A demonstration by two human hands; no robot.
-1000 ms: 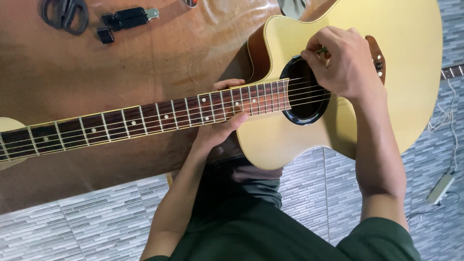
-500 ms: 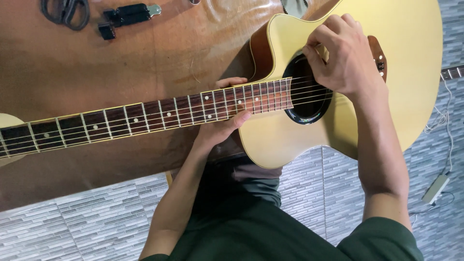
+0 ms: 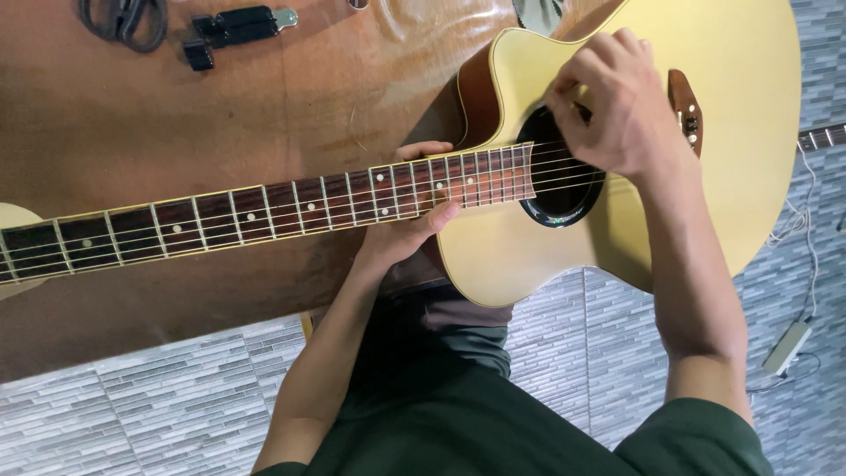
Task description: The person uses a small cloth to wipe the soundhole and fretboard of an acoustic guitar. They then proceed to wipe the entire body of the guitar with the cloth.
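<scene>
A pale yellow acoustic guitar (image 3: pixel 749 176) lies flat across a brown wooden table (image 3: pixel 176 106), its dark fretboard (image 3: pixel 264 211) running left. My left hand (image 3: pixel 405 234) wraps the neck from below where it joins the body, thumb on the near side, fingertips showing on the far side. My right hand (image 3: pixel 617 101) hovers curled over the sound hole (image 3: pixel 560 176), fingers pinched near the strings; whether it holds something small I cannot make out. The dark bridge (image 3: pixel 686 110) sits just right of that hand.
At the table's far edge lie a coiled dark cable (image 3: pixel 123 18) and a small black clip-like tool (image 3: pixel 233 31). Grey tiled floor (image 3: pixel 159 405) shows below. A white adapter with cord (image 3: pixel 787 345) lies on the floor at right.
My right hand has shifted slightly up and left over the sound hole. The left hand stays wrapped on the neck, and the guitar has not moved.
</scene>
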